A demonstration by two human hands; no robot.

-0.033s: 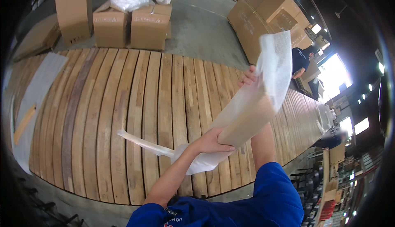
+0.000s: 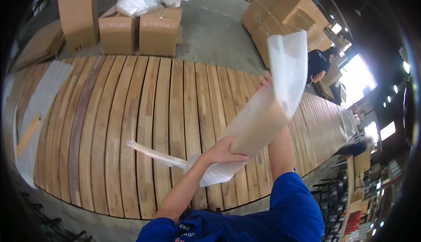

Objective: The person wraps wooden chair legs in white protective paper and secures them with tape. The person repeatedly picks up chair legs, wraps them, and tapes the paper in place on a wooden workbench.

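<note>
Big brown slatted-wood table is running under the left grip, which is pinching the lower end of a long beige board-like piece in translucent white foam. Slim whitish-tan strip is lying left of that grip. Right grip is showing fingers at the piece's upper edge, can't tell if they're squeezing.

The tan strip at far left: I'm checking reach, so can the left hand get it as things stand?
Probably not: the left hand is gripping the wrapped piece, and the tan strip lies well away.
</note>
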